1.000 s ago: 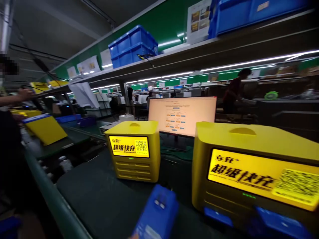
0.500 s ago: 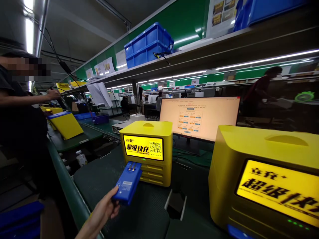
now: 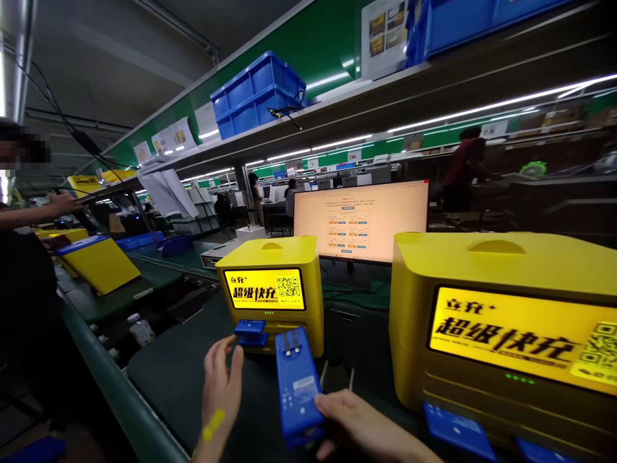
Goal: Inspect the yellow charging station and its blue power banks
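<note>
My right hand (image 3: 354, 418) grips a blue power bank (image 3: 297, 386) by its lower right edge, thumb on top. Two short dark connectors lie on the upper end of its face. My left hand (image 3: 222, 379) is open, its fingertips close to two blue power banks (image 3: 249, 331) that stick out of the left yellow charging cabinet (image 3: 308, 308). I cannot tell whether the fingertips touch them. That cabinet has a lit screen with a QR code above its slots. From the larger yellow cabinet (image 3: 414, 308) at right, another blue power bank (image 3: 457, 432) juts out low down.
A lit monitor (image 3: 359, 218) stands behind the cabinets. Blue bins (image 3: 260, 96) sit on the overhead shelf with a cable hanging down. A white-capped bottle (image 3: 141, 329) is by the bench edge at left. A person (image 3: 24, 270) stands at far left, another works far right.
My left hand held a blue power bank; now it is open by the left cabinet. My right hand has come into view gripping a power bank. The view has turned slightly right.
</note>
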A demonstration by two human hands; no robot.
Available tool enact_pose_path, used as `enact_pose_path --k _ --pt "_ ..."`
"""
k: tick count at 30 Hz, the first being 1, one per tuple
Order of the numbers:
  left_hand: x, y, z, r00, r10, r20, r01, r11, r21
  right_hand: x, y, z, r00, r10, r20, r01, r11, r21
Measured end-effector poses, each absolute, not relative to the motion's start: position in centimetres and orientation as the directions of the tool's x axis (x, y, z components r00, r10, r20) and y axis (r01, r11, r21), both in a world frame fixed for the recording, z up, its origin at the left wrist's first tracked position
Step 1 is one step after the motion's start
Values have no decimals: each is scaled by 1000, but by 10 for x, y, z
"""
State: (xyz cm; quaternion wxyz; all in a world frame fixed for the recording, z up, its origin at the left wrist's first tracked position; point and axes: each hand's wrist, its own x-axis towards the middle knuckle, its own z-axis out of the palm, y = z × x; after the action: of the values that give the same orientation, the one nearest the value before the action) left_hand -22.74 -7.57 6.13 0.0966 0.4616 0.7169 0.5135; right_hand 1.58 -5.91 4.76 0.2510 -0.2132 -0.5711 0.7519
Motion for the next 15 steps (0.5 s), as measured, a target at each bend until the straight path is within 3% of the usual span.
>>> enact_pose_path --k 1,3,4,6,11,15 --pt "-220 -89 55 -451 744 493 725 -17 689 4 -54 48 -789 614 -15 -181 -257 -949" --pt "-207 -108 42 -22 727 686 946 -206 249 -15 -48 44 -714 700 -24 -256 -293 -921" --pt "-203 -112 36 199 694 692 955 -297 24 -21 -48 41 -663 747 -45 -282 -305 -910" --pt "-198 -110 27 447 608 656 887 -395 -238 -29 -50 38 -587 807 -68 -339 -321 -884" --pt "-201 -81 28 515 539 667 852 -405 -332 -20 -65 48 -562 827 -35 -397 -306 -865" --pt "-206 -74 30 527 493 692 821 -505 -265 24 -83 42 -622 778 -90 -281 -328 -902"
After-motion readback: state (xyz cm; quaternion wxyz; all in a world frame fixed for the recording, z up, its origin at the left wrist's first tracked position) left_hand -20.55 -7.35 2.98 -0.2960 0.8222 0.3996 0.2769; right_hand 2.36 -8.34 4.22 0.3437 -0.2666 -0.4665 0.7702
